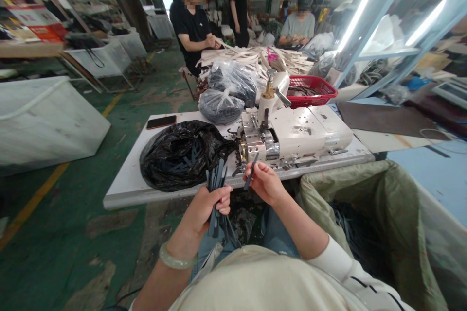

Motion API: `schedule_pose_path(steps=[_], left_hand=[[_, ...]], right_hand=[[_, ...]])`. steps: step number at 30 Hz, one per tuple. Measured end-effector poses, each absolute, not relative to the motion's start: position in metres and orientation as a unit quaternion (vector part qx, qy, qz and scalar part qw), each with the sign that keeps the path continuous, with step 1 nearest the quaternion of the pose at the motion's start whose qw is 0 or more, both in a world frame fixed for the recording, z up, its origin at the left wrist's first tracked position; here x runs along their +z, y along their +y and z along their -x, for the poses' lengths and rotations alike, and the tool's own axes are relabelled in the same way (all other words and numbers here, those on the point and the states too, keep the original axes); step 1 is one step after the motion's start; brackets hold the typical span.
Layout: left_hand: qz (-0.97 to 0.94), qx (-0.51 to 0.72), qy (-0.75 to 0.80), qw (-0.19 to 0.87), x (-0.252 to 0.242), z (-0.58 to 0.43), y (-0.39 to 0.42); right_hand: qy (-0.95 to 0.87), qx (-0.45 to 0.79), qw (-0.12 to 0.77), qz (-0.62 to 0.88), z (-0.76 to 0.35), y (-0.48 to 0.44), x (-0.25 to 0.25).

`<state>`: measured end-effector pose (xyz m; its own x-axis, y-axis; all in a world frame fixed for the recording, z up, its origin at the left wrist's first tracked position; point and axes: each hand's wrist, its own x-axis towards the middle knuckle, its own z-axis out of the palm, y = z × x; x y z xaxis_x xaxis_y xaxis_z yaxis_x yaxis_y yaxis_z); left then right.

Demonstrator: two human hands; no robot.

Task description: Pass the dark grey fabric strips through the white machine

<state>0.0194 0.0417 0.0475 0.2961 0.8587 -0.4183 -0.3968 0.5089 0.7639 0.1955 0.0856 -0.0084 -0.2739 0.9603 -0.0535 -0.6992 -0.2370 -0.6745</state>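
Note:
My left hand (209, 206) is closed around a bundle of dark blue-grey strips (216, 175), whose ends stick out above and below the fist. Between the fingertips of my right hand (266, 182) is one short dark strip (251, 173), tilted upright. Both hands are in front of the table edge, a little apart. Just beyond my right hand stands a white machine (306, 131) with a metal head (255, 143). A black plastic bag (182, 155) holding more dark strips lies open on the white table (126, 175), beyond my left hand.
A phone (161, 122) lies at the table's far left corner. Clear bags (222, 104) of dark pieces, a red basket (312, 91) and pale strips (255, 58) are behind. A green sack (365, 180) stands at right. Co-workers (191, 24) are beyond the table.

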Motion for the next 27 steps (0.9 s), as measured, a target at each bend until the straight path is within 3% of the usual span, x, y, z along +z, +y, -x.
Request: schedule_pose_path(steps=[7,19,27], left_hand=[[-0.240,0.411,0.425,0.770,0.045,-0.011,0.045],[-0.224,0.410,0.423,0.776,0.040,-0.005,0.047],[-0.228,0.402,0.410,0.786,0.041,-0.006,0.048]], right_hand=[[-0.248,0.638,0.529,0.502,-0.220,0.141,-0.016],[-0.179,0.624,0.543,0.534,-0.226,0.182,-0.005],[-0.148,0.445,0.664,0.582,-0.272,0.142,-0.017]])
